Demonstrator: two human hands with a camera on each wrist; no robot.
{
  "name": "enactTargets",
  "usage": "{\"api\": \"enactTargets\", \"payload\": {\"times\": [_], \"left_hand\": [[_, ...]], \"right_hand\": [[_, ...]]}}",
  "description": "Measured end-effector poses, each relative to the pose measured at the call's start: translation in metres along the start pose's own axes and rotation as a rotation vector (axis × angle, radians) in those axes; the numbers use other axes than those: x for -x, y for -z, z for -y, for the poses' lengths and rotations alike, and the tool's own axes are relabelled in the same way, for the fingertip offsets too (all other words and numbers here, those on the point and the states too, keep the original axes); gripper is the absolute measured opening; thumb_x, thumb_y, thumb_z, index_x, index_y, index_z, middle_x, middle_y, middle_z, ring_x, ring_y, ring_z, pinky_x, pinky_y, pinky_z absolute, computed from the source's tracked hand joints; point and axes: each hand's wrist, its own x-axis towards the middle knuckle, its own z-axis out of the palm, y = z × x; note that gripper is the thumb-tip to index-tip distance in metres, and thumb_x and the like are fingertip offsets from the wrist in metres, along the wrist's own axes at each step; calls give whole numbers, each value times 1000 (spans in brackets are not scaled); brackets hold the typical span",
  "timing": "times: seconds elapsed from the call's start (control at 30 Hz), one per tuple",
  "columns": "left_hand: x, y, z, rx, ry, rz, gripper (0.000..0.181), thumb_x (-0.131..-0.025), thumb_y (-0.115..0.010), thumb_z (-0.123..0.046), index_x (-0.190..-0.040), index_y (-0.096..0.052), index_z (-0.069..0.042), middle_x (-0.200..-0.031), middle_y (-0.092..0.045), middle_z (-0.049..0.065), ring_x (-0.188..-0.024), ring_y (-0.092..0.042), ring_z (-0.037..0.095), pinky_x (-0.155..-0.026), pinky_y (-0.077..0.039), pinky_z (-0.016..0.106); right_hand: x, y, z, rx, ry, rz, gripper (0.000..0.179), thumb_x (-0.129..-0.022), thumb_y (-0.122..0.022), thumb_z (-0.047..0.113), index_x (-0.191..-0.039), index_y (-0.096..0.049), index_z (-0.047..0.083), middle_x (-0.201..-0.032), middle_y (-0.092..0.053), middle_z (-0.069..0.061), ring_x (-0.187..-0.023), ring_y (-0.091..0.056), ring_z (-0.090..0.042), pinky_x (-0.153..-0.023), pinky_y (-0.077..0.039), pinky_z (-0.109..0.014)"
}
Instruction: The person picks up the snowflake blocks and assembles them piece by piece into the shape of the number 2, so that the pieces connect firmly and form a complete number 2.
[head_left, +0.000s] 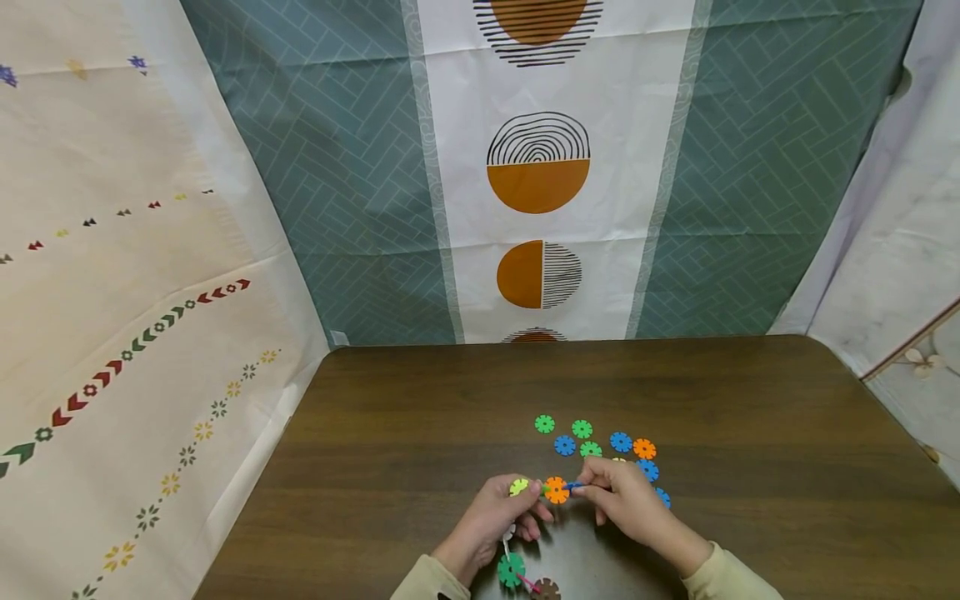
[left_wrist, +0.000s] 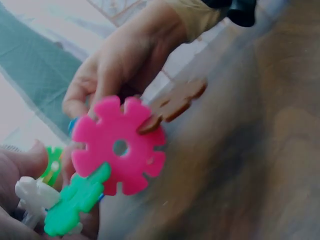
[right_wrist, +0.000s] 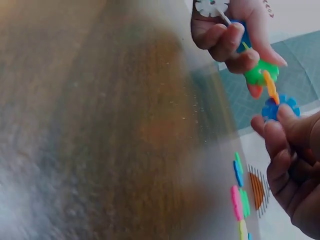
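Note:
Between both hands stretches a chain of notched plastic discs slotted into one another. My left hand (head_left: pixel 487 512) holds the chain, its thumb and fingers around a green disc (right_wrist: pixel 254 75) beside an orange disc (head_left: pixel 557 490). With thumb and fingertips, my right hand (head_left: pixel 630 500) pinches a blue disc (right_wrist: pixel 268 111) that meets the orange one edge-on. A yellow disc (head_left: pixel 519 486) shows above the left thumb. Below the left hand hang a white disc (left_wrist: pixel 36 194), a dark green disc (head_left: pixel 511 570), a pink disc (left_wrist: pixel 100 145) and a brown disc (left_wrist: pixel 175 102).
Loose discs lie on the brown wooden table (head_left: pixel 375 467) just beyond the hands, among them a green disc (head_left: pixel 544 424), a blue disc (head_left: pixel 565 445) and another orange disc (head_left: pixel 644 449). A patterned cloth (head_left: pixel 540 225) hangs behind the table's far edge.

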Motion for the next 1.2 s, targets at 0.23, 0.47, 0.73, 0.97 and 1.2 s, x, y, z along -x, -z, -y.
{"api": "enactTargets", "payload": {"times": [0.23,0.47,0.73,0.97,1.2], "left_hand": [[-1,1,-3,-32,13,-4,30,-99,-59,-26,-101,-66,4,-77,-71,9,-47,-53,7,-46,-47,21],[-2,6,-6,-92,66,-9,34,-95,-64,-28,-99,-72,5,-82,-72,7,-47,-49,5,-46,-46,19],[-5,1,-9,-183,28,67,25,-91,-70,-25,-100,-71,-1,-84,-71,11,-49,-49,9,-43,-43,21],[-5,2,-7,-203,-2,30,29,-90,-71,-22,-98,-72,5,-72,-66,2,-44,-40,7,-42,-35,20],[-3,5,-7,-188,4,0,35,-90,-72,-25,-92,-70,9,-71,-65,3,-44,-37,7,-42,-33,19]], "right_hand": [[-1,0,0,43,25,-24,11,-93,-67,14,-83,-62,11,-52,-53,9,-45,-53,-10,-42,-41,-24],[1,1,-3,46,59,-18,7,-93,-66,16,-87,-65,14,-59,-58,2,-46,-52,-9,-45,-44,-25],[-3,-3,2,50,67,0,5,-93,-67,19,-88,-66,18,-70,-64,1,-48,-52,-6,-47,-46,-25],[-13,2,0,146,46,25,8,-89,-72,12,-95,-68,16,-73,-65,3,-49,-48,-1,-46,-44,-24],[-32,6,-8,381,10,-32,16,-84,-76,9,-99,-72,10,-93,-68,2,-75,-60,-12,-68,-52,-30]]}}
